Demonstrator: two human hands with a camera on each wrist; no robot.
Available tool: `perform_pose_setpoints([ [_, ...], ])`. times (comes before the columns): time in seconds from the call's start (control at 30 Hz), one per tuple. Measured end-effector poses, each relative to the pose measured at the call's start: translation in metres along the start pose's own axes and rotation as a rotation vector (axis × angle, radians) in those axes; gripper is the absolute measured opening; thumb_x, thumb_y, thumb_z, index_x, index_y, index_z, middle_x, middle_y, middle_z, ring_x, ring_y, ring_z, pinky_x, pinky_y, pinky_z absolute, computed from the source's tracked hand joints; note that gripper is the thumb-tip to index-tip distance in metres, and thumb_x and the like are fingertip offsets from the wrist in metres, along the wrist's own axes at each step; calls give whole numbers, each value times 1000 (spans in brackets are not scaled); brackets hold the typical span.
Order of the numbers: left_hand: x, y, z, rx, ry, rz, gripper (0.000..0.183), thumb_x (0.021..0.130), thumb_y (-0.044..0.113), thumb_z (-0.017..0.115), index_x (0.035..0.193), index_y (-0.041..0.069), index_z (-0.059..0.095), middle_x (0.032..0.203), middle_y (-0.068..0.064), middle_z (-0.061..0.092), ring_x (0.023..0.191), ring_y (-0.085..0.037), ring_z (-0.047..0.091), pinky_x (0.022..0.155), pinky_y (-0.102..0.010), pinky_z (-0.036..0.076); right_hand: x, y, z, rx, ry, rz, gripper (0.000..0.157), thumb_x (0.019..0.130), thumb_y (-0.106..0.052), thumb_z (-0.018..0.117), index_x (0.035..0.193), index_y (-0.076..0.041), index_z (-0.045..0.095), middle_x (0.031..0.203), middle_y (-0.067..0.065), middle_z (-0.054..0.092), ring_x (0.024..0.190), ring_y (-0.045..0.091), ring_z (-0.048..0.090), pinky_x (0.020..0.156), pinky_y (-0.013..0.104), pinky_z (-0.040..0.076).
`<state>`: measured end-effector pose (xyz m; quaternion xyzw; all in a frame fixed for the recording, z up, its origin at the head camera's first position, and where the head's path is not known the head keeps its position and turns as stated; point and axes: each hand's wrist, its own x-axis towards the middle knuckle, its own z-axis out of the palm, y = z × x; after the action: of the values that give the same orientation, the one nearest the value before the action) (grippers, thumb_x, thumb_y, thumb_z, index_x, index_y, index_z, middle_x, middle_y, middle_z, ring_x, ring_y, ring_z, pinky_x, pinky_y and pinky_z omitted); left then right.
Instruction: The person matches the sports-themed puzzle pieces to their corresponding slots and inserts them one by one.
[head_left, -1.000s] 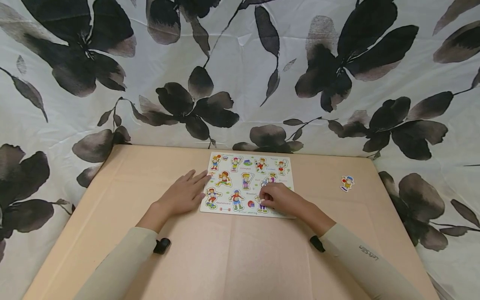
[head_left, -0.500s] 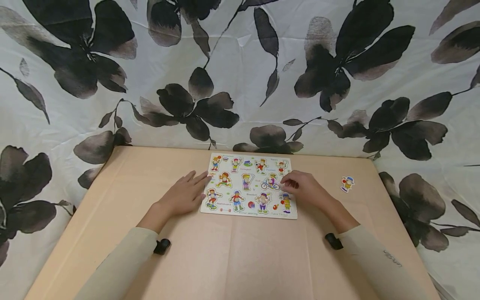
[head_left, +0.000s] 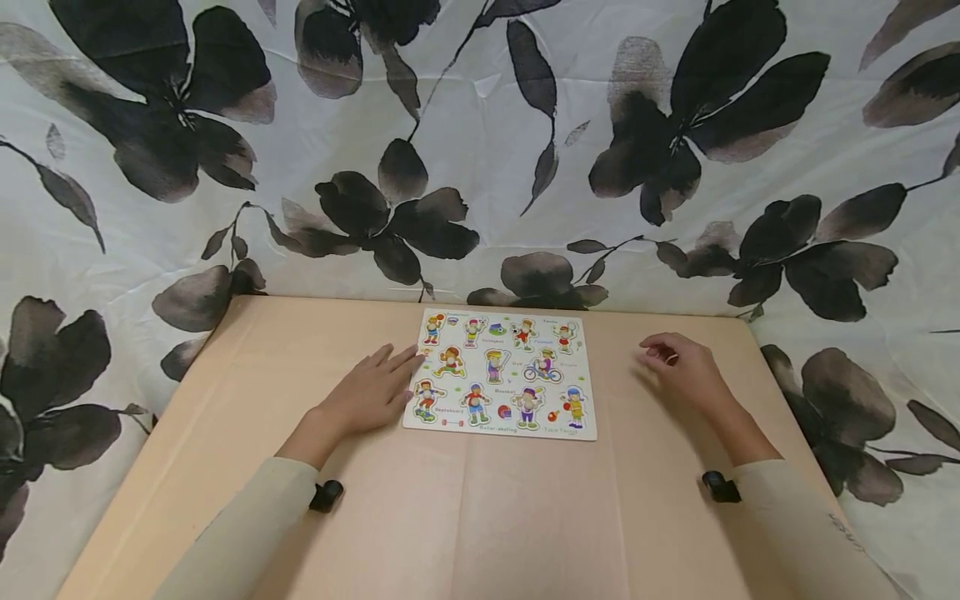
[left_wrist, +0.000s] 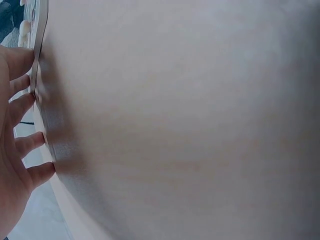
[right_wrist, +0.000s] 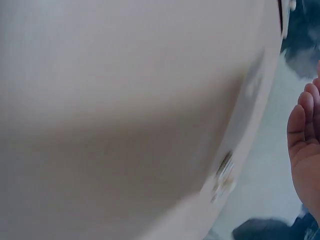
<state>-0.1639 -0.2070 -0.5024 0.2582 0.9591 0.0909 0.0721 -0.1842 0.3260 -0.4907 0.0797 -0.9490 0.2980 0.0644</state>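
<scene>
A white puzzle board (head_left: pixel 551 395) lies flat on the table, set with several colourful figures of children at sport. My left hand (head_left: pixel 378 387) rests at its left edge with fingers spread; in the left wrist view the fingertips meet the board's edge (left_wrist: pixel 41 22). To the right of the board, my right hand (head_left: pixel 686 368) hovers over the table, fingers loosely bent and nothing between them. A loose figure piece (right_wrist: pixel 224 180) lies on the table below that hand in the right wrist view, apart from the fingers. In the head view the hand hides this piece.
The table (head_left: pixel 525 517) has a plain light tan top. Behind it and at both sides hangs a white cloth (head_left: pixel 517 225) with dark flowers. Each wrist carries a small black camera (head_left: pixel 326 496) close to the sleeve cuff.
My right hand has left the board and moved right, over the spot where the loose figure piece lay in view. The left hand stays at the board's left edge.
</scene>
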Motion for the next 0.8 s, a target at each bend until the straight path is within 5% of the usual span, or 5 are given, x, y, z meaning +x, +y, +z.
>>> perform_pose_setpoints([
  [0.2,1,0,-1,8,4,8,64,105,39,50,163,17,33,171,-4,28,155,-47,26,126,-62,25,-4,31,-16,-10,36,73,29,97,-24,74,118,-3,72,96,11,68,81,11,59,62,14,48],
  [0.4,2,0,-1,7,4,12,64,105,38,50,163,17,34,171,-4,29,155,-46,26,126,-62,26,-9,53,-23,-45,43,157,38,98,-29,73,121,0,68,100,15,64,88,23,59,63,13,46],
  [0.8,1,-1,-2,7,-3,8,64,105,41,49,163,18,33,171,-2,27,156,-44,24,126,-61,25,-17,67,-27,-109,-15,276,36,99,-24,70,116,7,63,101,23,57,91,34,54,69,34,46],
])
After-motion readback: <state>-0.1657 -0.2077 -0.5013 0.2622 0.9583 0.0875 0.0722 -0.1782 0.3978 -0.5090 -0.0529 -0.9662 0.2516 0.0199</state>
